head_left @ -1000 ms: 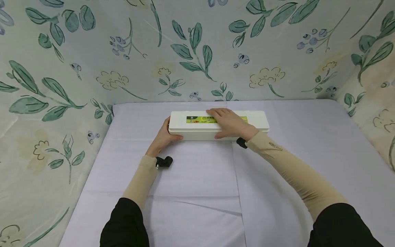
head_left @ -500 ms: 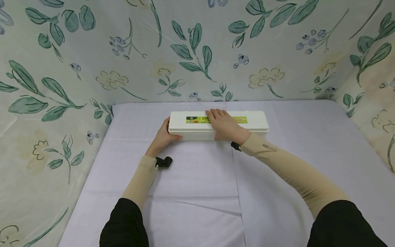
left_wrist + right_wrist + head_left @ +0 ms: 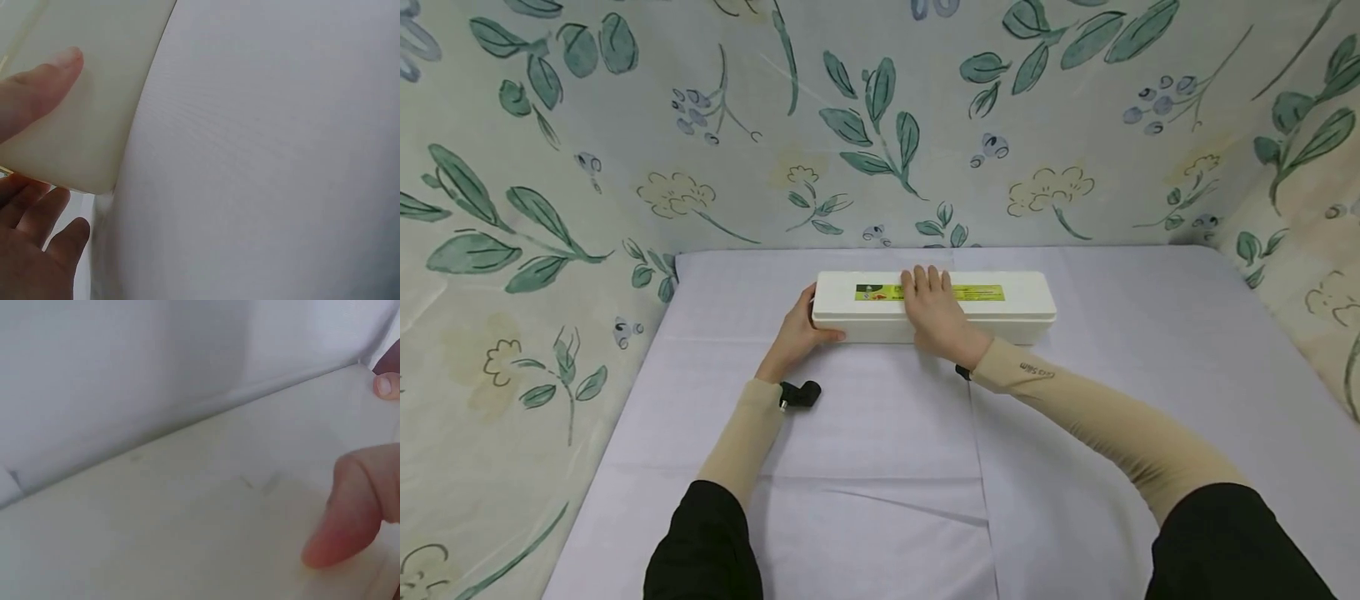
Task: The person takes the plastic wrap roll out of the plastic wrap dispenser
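Observation:
A long white cling film box with a yellow-green label on its lid lies across the far part of the table. My left hand grips its left end. In the left wrist view the thumb lies on the front wall, with the other fingers round the end. My right hand rests on the middle of the lid, fingers straight and partly covering the label. Its bent thumb touches the front wall in the right wrist view. The lid looks closed; the contents are hidden.
A white cloth with fold creases covers the table. Behind it and at both sides hangs a leaf-patterned curtain. A black wrist camera sits at the left wrist.
My right hand has turned on the lid, its fingers now pointing straight away from me, and its wrist has swung left and nearer. The box and left hand keep their places.

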`<state>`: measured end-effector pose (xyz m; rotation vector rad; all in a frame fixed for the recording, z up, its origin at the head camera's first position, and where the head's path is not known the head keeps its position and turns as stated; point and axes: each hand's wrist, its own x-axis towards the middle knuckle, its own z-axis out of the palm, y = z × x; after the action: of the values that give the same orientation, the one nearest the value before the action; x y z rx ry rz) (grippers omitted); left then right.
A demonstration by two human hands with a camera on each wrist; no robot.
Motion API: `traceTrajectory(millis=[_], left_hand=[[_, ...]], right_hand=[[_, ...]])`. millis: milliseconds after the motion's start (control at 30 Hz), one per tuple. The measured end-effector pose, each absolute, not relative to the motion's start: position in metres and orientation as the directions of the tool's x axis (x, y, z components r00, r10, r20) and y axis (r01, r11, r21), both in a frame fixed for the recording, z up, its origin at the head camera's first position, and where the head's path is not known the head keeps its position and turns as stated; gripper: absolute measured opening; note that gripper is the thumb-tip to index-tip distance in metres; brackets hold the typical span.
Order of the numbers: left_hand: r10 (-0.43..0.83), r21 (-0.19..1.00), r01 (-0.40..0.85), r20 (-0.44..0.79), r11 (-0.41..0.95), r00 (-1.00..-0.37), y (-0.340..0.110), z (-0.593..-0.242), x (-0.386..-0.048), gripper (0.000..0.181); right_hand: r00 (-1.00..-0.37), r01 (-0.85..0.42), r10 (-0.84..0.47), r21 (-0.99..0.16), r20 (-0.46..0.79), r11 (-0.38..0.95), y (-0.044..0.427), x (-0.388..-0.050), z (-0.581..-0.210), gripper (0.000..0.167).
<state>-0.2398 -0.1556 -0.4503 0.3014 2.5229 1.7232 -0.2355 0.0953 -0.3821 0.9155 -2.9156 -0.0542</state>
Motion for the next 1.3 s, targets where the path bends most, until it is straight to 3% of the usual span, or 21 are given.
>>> traceTrajectory(millis=[167, 400, 600, 867, 1300], left_hand=[[0.210, 0.918, 0.175, 0.104, 0.355, -0.972, -0.155, -0.449, -0.240, 0.102], [0.214, 0.918, 0.098, 0.015, 0.384, -0.977, -0.158, -0.447, -0.240, 0.107], [0.231, 0.919, 0.081, -0.011, 0.387, -0.973, -0.154, -0.424, -0.227, 0.101], [0.225, 0.916, 0.109, 0.021, 0.386, -0.974, -0.159, -0.450, -0.242, 0.104], [0.225, 0.906, 0.113, 0.021, 0.407, -0.974, -0.160, -0.450, -0.241, 0.105]], right_hand=[[-0.802, -0.595, -0.593, -0.015, 0.076, 0.803, 0.101, -0.241, -0.364, 0.063], [-0.779, -0.616, -0.623, -0.104, -0.070, 0.781, 0.114, -0.247, -0.359, 0.083], [-0.768, -0.613, -0.631, -0.163, -0.107, 0.773, 0.124, -0.259, -0.356, 0.085], [-0.740, -0.612, -0.653, -0.244, -0.159, 0.753, 0.134, -0.269, -0.356, 0.089], [-0.705, -0.643, -0.697, -0.299, -0.129, 0.705, 0.138, -0.279, -0.359, 0.094]])
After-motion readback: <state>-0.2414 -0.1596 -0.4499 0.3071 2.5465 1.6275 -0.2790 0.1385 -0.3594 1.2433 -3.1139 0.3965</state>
